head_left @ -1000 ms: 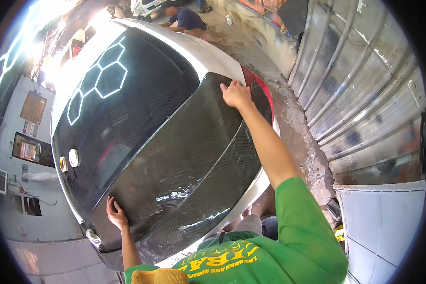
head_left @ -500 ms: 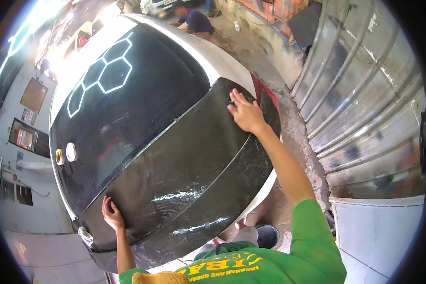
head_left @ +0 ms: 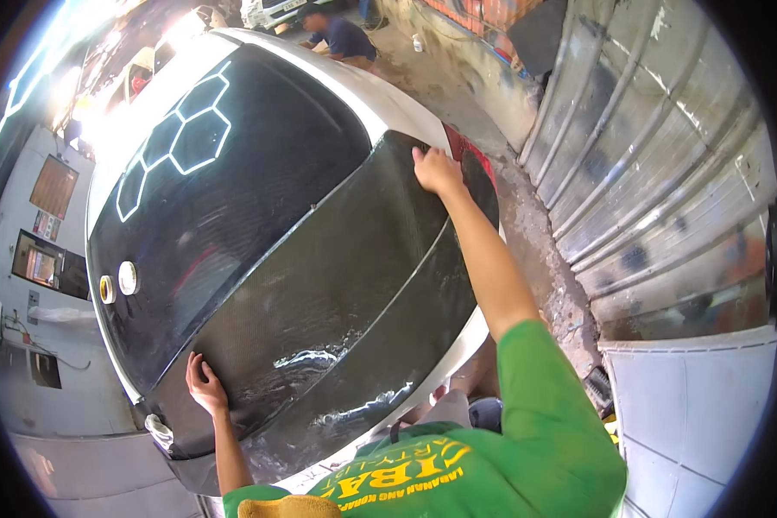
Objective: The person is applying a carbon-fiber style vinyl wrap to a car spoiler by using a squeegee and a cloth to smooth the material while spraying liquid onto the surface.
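I have the right hand curling its fingers at the upper right of the dark sheet; whether they pinch, I can't tell. The left hand touches its lower left, fingers slightly parted. The sheet covers the white car's tail, near a corrugated wall. Half a second ago, the right fingers lay spread.

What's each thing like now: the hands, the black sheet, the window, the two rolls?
Sheet: spread over the back of the car, shiny in patches
Left hand: open, on the sheet, fingers slightly bent
Right hand: fingers curled at the sheet; grip unclear
Window: dark and glossy
Rolls: both resting on the window
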A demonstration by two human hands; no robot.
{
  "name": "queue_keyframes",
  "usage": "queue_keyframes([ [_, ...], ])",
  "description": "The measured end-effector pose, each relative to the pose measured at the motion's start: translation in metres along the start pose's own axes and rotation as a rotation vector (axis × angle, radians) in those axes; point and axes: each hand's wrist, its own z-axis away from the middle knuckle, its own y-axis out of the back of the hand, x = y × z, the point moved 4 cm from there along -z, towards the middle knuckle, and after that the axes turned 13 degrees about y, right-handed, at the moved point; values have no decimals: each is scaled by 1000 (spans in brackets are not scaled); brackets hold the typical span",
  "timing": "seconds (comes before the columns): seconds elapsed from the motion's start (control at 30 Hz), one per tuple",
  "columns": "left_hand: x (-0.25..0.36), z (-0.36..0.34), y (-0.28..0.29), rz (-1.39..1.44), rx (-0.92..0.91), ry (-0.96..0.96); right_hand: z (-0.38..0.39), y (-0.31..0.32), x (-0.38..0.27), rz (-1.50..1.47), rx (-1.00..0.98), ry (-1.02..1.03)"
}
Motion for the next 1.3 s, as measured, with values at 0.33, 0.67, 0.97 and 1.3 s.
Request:
queue_keyframes([
  [0.33, -10, 4, 3, -6, 2, 55, 9, -5, -7, 88, -53, 63],
  [0.67, -14, 6, 2, -9, 26, 35, -16, -9, -29, -33, -45, 170],
  [0.97, 1, 6, 9, 15, 11, 65, 13, -33, -76, 518, 65, 519],
  [1.3, -13, 4, 4, 79, 26, 66, 262, -193, -291, 300, -22, 775],
])
